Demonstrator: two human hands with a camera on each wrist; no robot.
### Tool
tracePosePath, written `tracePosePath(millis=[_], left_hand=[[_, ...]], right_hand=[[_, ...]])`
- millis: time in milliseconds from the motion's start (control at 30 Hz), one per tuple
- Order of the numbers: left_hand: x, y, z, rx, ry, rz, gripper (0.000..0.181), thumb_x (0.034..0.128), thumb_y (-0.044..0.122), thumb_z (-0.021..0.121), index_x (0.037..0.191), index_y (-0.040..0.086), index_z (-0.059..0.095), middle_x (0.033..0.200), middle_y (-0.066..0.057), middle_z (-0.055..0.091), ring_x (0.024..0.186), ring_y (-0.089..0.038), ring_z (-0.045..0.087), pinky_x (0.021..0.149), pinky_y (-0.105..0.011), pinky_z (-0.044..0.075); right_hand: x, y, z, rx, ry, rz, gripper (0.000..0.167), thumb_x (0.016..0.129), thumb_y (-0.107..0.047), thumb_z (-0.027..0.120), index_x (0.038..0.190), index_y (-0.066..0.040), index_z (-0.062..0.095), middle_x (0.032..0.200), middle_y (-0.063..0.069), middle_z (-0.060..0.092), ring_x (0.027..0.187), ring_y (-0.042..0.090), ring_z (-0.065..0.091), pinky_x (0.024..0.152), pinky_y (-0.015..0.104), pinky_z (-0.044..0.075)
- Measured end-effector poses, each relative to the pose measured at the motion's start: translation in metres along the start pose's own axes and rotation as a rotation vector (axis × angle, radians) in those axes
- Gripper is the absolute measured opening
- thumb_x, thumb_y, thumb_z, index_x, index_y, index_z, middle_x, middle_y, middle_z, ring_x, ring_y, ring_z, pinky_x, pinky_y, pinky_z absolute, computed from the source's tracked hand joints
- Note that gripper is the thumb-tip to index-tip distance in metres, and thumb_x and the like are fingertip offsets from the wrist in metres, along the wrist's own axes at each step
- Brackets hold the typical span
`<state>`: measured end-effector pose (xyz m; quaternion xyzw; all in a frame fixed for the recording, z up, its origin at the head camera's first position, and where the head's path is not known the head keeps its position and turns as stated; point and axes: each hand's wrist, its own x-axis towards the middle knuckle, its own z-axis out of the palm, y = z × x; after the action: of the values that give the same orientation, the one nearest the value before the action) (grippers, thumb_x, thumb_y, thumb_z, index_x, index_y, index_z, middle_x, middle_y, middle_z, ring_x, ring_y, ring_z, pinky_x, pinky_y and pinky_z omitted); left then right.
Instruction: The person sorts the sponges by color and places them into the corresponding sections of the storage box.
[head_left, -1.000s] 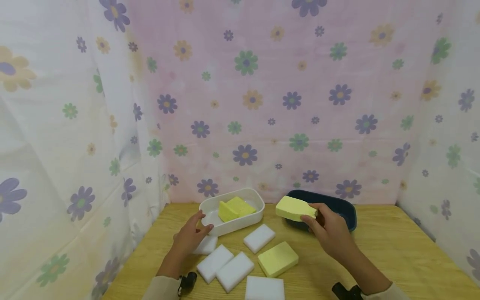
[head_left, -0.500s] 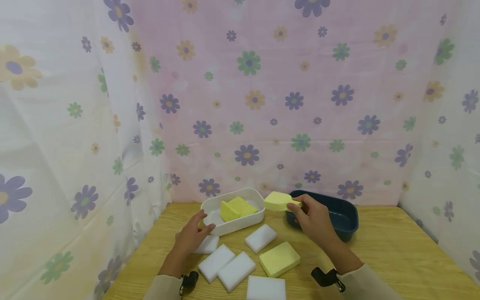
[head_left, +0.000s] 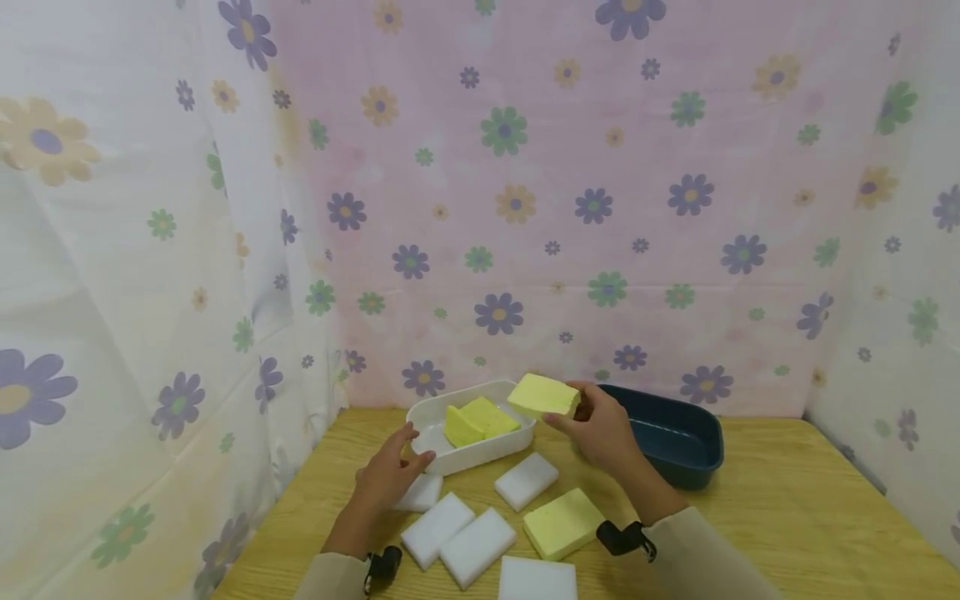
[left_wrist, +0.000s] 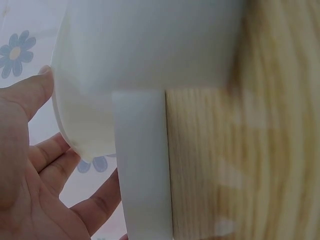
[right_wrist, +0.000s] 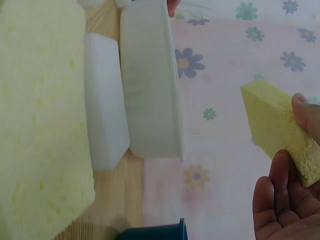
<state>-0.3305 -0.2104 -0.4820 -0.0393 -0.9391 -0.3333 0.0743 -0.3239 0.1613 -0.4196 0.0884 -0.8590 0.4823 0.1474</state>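
Note:
My right hand (head_left: 606, 432) pinches a yellow sponge (head_left: 543, 396) by its right end, above the right end of the white tray (head_left: 480, 455). In the right wrist view the thumb and fingers grip the yellow sponge (right_wrist: 280, 122) on opposite faces. My left hand (head_left: 387, 473) touches the tray's left end, fingers spread and relaxed; in the left wrist view its fingertips meet the rim of the white tray (left_wrist: 85, 115). Two yellow sponges (head_left: 489, 417) lie inside the tray, one leaning against the other.
A dark blue tray (head_left: 686, 482) stands at the right behind my right forearm. Several white sponges (head_left: 477, 547) and one yellow sponge (head_left: 562, 523) lie on the wooden table (head_left: 780, 500) in front of the trays. A flowered cloth (head_left: 570, 167) hangs behind.
My right hand has carried its yellow sponge leftward from over the dark blue tray to the white tray's right end. My left hand has stayed at the tray's left end.

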Motion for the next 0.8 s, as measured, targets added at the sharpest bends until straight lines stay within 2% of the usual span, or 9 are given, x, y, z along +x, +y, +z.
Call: tracePosePath(millis=[133, 333, 567, 700, 800], left_hand=[[0.000, 0.000, -0.001, -0.016, 0.001, 0.008, 0.070, 0.0981, 0.059, 0.062, 0.154, 0.021, 0.046, 0.168, -0.006, 0.036, 0.120, -0.031, 0.068, 0.103, -0.075, 0.034], [0.002, -0.002, 0.002, -0.013, 0.005, 0.015, 0.075, 0.0960, 0.066, 0.060, 0.155, 0.022, 0.046, 0.167, -0.007, 0.038, 0.119, -0.029, 0.068, 0.102, -0.073, 0.037], [0.002, -0.002, 0.003, 0.001, 0.012, 0.008, 0.076, 0.0948, 0.068, 0.060, 0.155, 0.023, 0.046, 0.166, -0.006, 0.040, 0.118, -0.028, 0.070, 0.101, -0.076, 0.033], [0.002, -0.001, 0.003, -0.003, 0.011, 0.005, 0.073, 0.0958, 0.066, 0.061, 0.154, 0.023, 0.047, 0.167, -0.005, 0.037, 0.118, -0.029, 0.070, 0.102, -0.076, 0.031], [0.002, -0.001, 0.003, -0.008, 0.016, 0.009, 0.067, 0.0979, 0.059, 0.063, 0.152, 0.022, 0.049, 0.168, -0.004, 0.036, 0.118, -0.029, 0.070, 0.102, -0.077, 0.032]], right_hand=[[0.008, -0.002, 0.009, 0.075, -0.015, 0.037, 0.082, 0.080, -0.055, 0.086, 0.147, -0.022, 0.054, 0.111, 0.004, 0.071, 0.096, 0.017, 0.069, 0.075, 0.032, 0.059], [0.018, -0.002, 0.022, 0.151, -0.038, 0.095, 0.079, 0.082, -0.040, 0.089, 0.149, -0.022, 0.052, 0.119, 0.008, 0.070, 0.100, 0.021, 0.069, 0.079, 0.034, 0.061], [0.028, -0.001, 0.035, 0.235, -0.047, 0.136, 0.080, 0.085, -0.021, 0.087, 0.154, -0.013, 0.047, 0.128, 0.018, 0.064, 0.107, 0.030, 0.067, 0.080, 0.035, 0.062], [0.032, -0.002, 0.045, 0.263, -0.041, 0.152, 0.079, 0.086, -0.021, 0.087, 0.154, -0.012, 0.047, 0.133, 0.016, 0.062, 0.110, 0.030, 0.066, 0.083, 0.036, 0.061], [0.035, -0.002, 0.053, 0.239, -0.037, 0.155, 0.076, 0.084, -0.025, 0.089, 0.150, -0.013, 0.053, 0.131, 0.013, 0.065, 0.107, 0.028, 0.067, 0.082, 0.034, 0.060]])
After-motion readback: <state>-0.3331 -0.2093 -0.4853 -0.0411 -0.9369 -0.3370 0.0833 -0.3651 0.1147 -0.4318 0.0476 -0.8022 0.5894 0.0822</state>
